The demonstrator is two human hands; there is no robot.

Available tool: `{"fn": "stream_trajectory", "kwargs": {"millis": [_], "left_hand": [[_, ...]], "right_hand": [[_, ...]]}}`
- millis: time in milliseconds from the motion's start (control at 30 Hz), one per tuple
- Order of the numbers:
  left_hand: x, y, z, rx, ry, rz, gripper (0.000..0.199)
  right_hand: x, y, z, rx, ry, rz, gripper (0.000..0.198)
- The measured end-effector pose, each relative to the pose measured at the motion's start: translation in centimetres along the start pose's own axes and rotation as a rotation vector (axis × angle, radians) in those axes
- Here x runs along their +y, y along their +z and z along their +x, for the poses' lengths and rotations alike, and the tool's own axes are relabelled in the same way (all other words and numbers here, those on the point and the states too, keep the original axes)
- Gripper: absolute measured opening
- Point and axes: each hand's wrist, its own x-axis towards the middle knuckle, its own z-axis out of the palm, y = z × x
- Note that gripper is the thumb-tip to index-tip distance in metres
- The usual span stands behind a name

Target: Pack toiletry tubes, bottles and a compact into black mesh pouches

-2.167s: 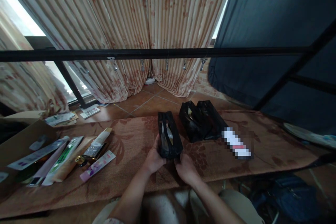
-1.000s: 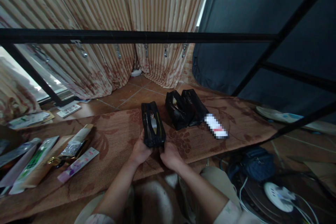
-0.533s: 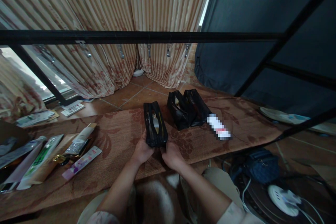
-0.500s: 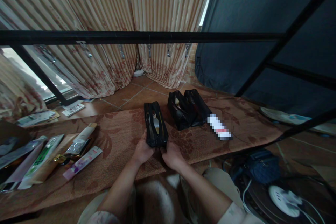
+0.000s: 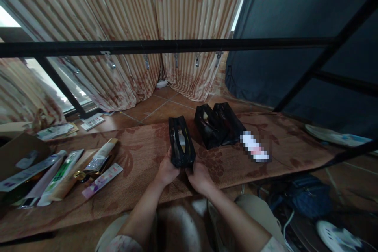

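Note:
A black zip pouch [image 5: 175,158] lies on the cloth in front of me, its long side pointing away. Its top gapes in the middle, and a pale, shiny item [image 5: 182,140] shows inside. My left hand [image 5: 168,171] grips the near left corner of the pouch. On the near right corner is my right hand [image 5: 200,176], fingers curled against it. The fingertips of both hands are partly hidden by the pouch. To its right two more black pouches [image 5: 210,136] stand side by side, the nearer one gaping, with a blurred-out white item [image 5: 254,147] beside them.
Several tubes and boxes, among them a green-and-white tube [image 5: 60,175] and a pink-and-white box [image 5: 102,180], lie left on the brown patterned cloth [image 5: 141,157]. A cardboard box [image 5: 26,147] stands behind them. A black metal bar [image 5: 165,46] crosses beyond. A power strip [image 5: 336,236] sits lower right.
My view has turned slightly left, so everything sits further right. The gap in the held pouch's top looks narrower, especially at the far end. Both hands keep their place on it.

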Motion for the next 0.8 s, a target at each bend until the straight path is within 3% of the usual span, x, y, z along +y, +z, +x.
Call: {"fn": "stream_trajectory", "kwargs": {"millis": [133, 400, 667, 800], "left_hand": [[0.16, -0.07, -0.07, -0.001, -0.033, 0.002, 0.064], [-0.33, 0.11, -0.15, -0.016, 0.031, -0.004, 0.041], [0.10, -0.02, -0.13, -0.009, 0.014, 0.017, 0.059], [0.24, -0.05, -0.15, -0.023, 0.005, 0.060, 0.054]], "right_hand": [[0.12, 0.16, 0.07, 0.004, -0.002, -0.004, 0.047], [0.15, 0.23, 0.02, 0.009, -0.005, 0.007, 0.041], [0.11, 0.37, -0.03, 0.020, -0.013, 0.001, 0.033], [-0.09, 0.02, -0.05, 0.014, -0.005, -0.007, 0.037]]}}
